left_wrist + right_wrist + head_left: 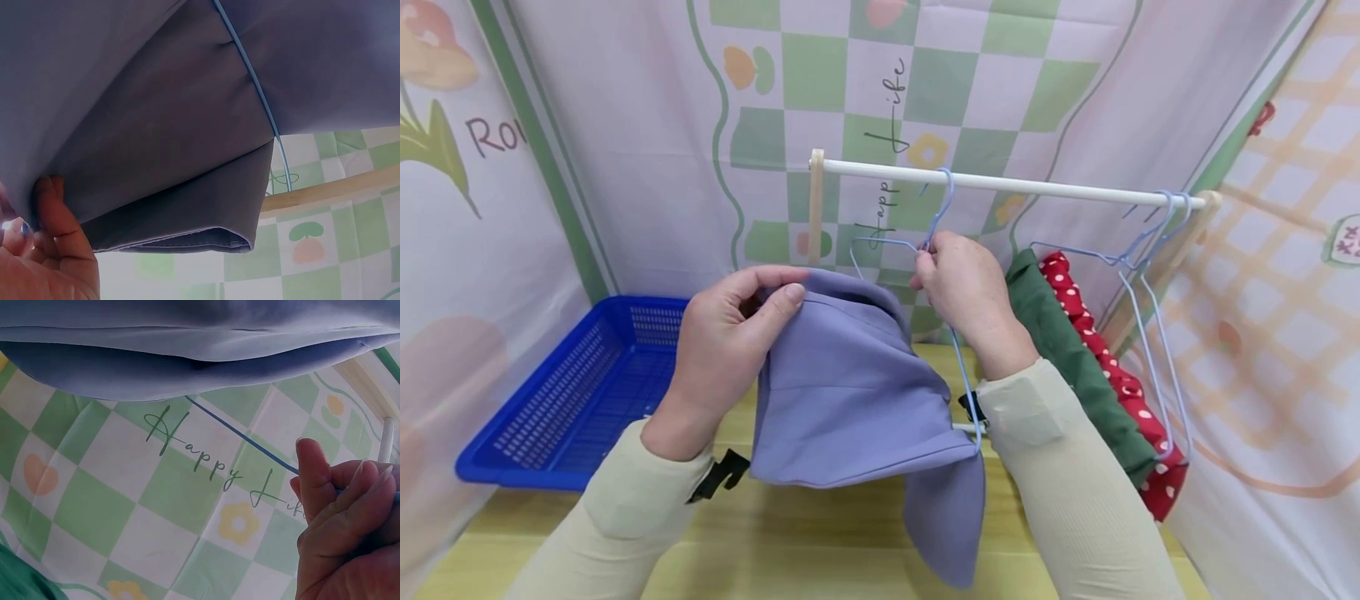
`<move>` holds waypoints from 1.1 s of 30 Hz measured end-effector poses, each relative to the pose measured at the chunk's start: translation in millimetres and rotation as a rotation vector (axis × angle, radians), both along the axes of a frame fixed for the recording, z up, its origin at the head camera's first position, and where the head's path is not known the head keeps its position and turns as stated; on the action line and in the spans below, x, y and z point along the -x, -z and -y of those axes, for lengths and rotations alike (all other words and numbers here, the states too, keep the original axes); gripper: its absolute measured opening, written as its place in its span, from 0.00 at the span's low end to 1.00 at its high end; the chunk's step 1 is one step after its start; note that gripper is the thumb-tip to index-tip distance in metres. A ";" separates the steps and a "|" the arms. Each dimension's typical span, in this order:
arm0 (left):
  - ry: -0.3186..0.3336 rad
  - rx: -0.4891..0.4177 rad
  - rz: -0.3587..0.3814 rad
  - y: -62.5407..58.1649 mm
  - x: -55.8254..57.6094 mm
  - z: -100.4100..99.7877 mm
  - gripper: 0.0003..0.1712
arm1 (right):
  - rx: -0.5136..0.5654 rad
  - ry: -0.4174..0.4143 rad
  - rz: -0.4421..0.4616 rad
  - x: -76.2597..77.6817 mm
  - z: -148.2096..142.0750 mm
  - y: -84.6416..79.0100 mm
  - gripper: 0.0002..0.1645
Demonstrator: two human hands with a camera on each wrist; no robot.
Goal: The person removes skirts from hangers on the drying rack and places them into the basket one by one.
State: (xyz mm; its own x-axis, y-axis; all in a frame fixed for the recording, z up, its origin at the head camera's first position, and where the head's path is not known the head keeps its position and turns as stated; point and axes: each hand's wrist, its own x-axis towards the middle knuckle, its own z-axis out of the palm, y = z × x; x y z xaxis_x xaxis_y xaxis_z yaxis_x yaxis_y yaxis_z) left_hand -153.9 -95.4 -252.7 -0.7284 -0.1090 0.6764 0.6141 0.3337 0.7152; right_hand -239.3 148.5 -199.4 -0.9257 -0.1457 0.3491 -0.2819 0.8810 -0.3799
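Observation:
A lavender-blue garment (850,392) hangs folded over the lower bar of a light-blue wire hanger (964,375), with one narrower end drooping below the bar. My left hand (718,350) pinches the garment's upper left edge between thumb and fingers. In the left wrist view, a hemmed opening of the garment (175,206) shows beyond the left hand (59,250). With my right hand (966,287) I grip the hanger at its neck, just under the hook, which sits at the white rail (1022,185). From the right wrist view, the right hand's (350,519) fingers curl around the wire.
Two more hangers (1157,333) hang at the rail's right end, carrying a green cloth (1075,367) and a red polka-dot cloth (1108,367). A blue plastic basket (550,417) stands at the left on the wooden table (820,542). Patterned curtains (625,125) surround the table.

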 end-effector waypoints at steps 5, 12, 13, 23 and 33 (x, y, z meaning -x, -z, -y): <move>-0.002 -0.021 0.005 -1.6 -0.8 2.3 0.09 | -0.003 0.003 -0.003 0.3 0.3 -0.2 0.18; -0.010 -0.029 0.007 -5.0 -1.4 5.9 0.09 | -0.007 0.006 -0.002 0.3 0.6 -0.7 0.17; -0.011 -0.030 0.005 -5.6 -1.5 6.3 0.09 | -0.007 0.007 -0.001 0.2 0.5 -0.7 0.17; -0.030 -0.028 0.006 -11.9 -4.6 10.9 0.10 | -0.011 0.008 -0.008 0.4 0.0 -0.1 0.17; -0.039 -0.047 0.019 -18.2 -7.7 16.1 0.10 | -0.013 0.008 -0.010 0.6 0.8 0.1 0.17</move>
